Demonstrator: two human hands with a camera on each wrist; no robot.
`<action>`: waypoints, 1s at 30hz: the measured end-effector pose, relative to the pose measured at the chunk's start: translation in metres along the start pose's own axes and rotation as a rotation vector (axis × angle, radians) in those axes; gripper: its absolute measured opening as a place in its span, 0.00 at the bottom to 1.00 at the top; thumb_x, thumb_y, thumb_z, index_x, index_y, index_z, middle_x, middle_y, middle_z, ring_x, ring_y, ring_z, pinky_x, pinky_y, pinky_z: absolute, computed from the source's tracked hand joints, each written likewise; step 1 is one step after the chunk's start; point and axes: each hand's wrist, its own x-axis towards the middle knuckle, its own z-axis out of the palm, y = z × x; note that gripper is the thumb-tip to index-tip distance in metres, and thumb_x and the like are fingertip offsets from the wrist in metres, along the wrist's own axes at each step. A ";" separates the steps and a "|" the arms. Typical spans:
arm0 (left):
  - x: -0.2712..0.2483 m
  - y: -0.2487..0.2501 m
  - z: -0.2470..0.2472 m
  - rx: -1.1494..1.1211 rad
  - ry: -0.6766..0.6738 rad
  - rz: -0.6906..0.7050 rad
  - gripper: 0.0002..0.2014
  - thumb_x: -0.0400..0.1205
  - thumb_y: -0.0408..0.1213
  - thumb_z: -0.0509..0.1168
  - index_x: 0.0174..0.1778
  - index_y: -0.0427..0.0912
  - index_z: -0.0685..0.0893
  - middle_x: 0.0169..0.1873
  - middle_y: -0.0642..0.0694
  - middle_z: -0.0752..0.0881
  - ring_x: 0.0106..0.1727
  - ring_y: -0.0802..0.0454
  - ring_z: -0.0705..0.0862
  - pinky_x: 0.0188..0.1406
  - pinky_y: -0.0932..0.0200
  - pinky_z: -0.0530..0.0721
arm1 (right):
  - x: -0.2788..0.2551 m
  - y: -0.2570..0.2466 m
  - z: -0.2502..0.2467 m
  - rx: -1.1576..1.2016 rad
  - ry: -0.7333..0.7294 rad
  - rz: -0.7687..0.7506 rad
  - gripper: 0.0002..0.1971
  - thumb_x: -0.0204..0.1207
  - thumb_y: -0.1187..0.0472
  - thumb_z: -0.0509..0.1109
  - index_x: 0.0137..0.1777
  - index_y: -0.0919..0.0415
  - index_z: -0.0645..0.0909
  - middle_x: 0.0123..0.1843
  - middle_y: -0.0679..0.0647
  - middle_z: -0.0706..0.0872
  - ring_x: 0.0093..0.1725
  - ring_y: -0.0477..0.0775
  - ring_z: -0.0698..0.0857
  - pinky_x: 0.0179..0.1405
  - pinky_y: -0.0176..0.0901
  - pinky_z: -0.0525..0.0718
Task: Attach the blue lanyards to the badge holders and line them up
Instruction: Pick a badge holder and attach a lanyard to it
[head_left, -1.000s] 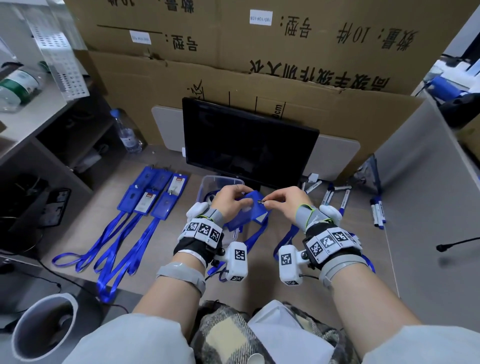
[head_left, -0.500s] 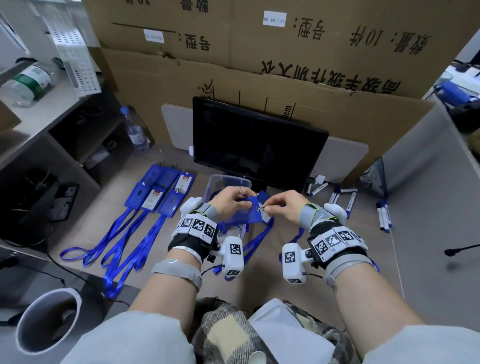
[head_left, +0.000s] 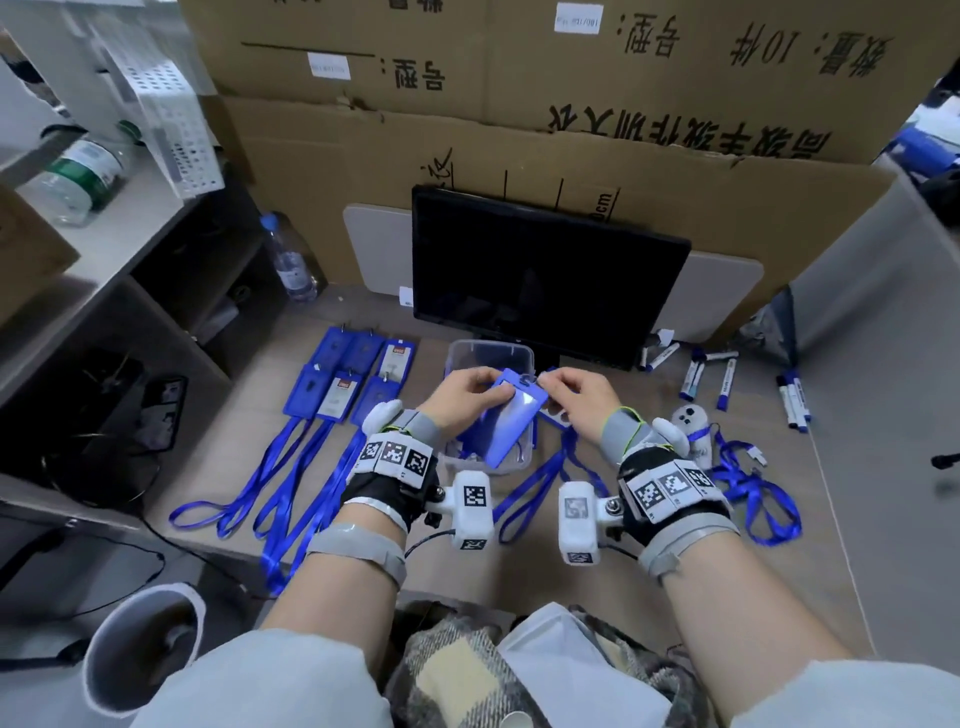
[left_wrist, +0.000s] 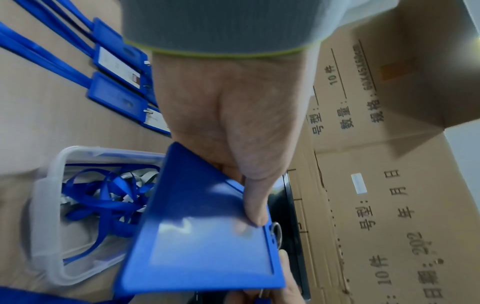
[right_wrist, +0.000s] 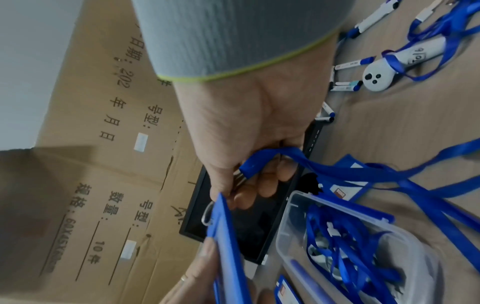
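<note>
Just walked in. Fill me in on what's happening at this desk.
A person is clipping a blue lanyard onto a badge holder. The left hand grips the holder above a clear box of spare lanyards, while the right hand pinches the lanyard's end at its top edge. Finished badges lie in rows to the left.

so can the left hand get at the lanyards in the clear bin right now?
Probably not yet. The left hand grips the badge holder, which hangs right over the clear bin with the lanyards. The bin is open-topped and directly below, so once that hand is free, likely yes.
</note>
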 end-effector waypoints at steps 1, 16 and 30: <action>-0.005 -0.001 -0.005 -0.075 -0.004 0.012 0.10 0.84 0.42 0.68 0.56 0.42 0.87 0.52 0.43 0.90 0.50 0.52 0.86 0.60 0.50 0.83 | -0.002 -0.004 0.009 0.030 -0.007 0.022 0.09 0.85 0.59 0.64 0.45 0.55 0.84 0.35 0.51 0.84 0.28 0.36 0.79 0.32 0.29 0.76; -0.067 -0.035 -0.061 -0.422 0.100 -0.077 0.07 0.87 0.40 0.63 0.54 0.41 0.80 0.44 0.48 0.88 0.46 0.52 0.85 0.53 0.55 0.83 | -0.011 -0.039 0.100 0.311 -0.141 0.006 0.07 0.78 0.69 0.70 0.51 0.60 0.88 0.39 0.47 0.90 0.33 0.37 0.85 0.37 0.29 0.82; -0.111 -0.043 -0.066 -0.292 0.485 -0.134 0.03 0.85 0.33 0.65 0.51 0.39 0.78 0.34 0.46 0.87 0.31 0.62 0.86 0.33 0.68 0.82 | 0.000 -0.042 0.139 0.036 -0.426 -0.077 0.06 0.74 0.56 0.77 0.45 0.57 0.89 0.34 0.45 0.86 0.30 0.38 0.80 0.27 0.29 0.77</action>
